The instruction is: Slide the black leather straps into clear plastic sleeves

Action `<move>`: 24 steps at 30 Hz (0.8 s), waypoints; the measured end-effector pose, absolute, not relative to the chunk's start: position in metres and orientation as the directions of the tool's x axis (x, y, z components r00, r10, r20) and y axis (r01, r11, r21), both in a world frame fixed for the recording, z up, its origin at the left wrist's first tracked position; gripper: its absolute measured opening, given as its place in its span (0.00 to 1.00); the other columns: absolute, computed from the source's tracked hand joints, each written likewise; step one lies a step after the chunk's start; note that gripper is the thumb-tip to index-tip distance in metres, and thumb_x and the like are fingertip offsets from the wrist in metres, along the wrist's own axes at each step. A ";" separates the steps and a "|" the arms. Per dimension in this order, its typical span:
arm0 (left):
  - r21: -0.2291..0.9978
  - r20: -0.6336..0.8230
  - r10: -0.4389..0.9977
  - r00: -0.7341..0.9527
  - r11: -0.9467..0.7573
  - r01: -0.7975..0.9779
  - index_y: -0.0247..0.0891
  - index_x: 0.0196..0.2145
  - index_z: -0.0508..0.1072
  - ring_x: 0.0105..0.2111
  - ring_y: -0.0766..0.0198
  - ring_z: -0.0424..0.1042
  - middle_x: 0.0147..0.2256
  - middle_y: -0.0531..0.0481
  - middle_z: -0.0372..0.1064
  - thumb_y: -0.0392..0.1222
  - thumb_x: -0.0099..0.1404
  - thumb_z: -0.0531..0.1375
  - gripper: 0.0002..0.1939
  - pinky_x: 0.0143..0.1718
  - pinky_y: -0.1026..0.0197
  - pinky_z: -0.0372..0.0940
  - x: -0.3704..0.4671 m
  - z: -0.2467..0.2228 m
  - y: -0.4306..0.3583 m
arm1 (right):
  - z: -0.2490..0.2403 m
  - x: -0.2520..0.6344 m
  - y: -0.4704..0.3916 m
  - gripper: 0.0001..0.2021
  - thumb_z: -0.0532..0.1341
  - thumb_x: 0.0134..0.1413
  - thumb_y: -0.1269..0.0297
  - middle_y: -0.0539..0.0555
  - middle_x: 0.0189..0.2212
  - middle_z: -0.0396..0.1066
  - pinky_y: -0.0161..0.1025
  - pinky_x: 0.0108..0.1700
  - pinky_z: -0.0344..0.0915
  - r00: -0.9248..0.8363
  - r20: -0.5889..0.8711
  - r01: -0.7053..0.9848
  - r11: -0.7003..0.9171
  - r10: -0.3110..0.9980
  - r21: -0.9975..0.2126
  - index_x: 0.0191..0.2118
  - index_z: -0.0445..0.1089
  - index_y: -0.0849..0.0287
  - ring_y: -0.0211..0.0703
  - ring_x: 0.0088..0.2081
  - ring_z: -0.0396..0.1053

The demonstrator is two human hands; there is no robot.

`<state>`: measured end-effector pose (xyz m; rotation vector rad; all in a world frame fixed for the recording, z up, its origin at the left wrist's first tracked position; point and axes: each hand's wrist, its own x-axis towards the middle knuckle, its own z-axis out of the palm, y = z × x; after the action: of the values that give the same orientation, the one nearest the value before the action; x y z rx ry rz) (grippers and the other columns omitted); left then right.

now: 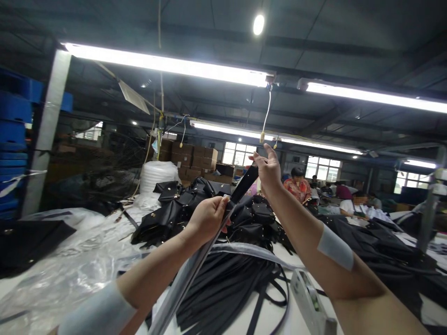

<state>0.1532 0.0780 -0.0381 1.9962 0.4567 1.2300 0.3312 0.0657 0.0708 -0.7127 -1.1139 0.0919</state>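
The left hand (pixel 206 217) pinches a flat black strap (pixel 245 182) and a translucent plastic sleeve (pixel 186 275) above the white desk (pixel 275 314) while the right hand (pixel 269 171) pinches the strap's upper end, apparently a sleeve-handling step calling next for steady tension.

A factory workshop: tube lights (pixel 167 64) run beneath a dark beamed roof (pixel 216 28), black straps (pixel 223 288) and bag-like goods (pixel 167 216) lie heaped on a white table (pixel 271 321), cartons (pixel 206 158) stand stacked behind, and other people (pixel 296 188) sit farther off.
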 end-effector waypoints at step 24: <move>0.783 0.599 0.615 0.513 -0.585 -0.213 0.36 0.25 0.68 0.16 0.67 0.68 0.19 0.52 0.70 0.59 0.65 0.53 0.23 0.16 0.69 0.60 0.154 -0.040 0.076 | -0.121 0.239 0.007 0.26 0.67 0.45 0.47 0.56 0.40 0.73 0.33 0.28 0.67 -0.545 -0.057 0.075 -0.019 0.836 -0.997 0.46 0.67 0.60 0.38 0.28 0.73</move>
<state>0.1540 0.0756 -0.0399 1.8734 0.3322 1.1823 0.2389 0.0066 -0.1209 -0.9578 -1.6595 1.6238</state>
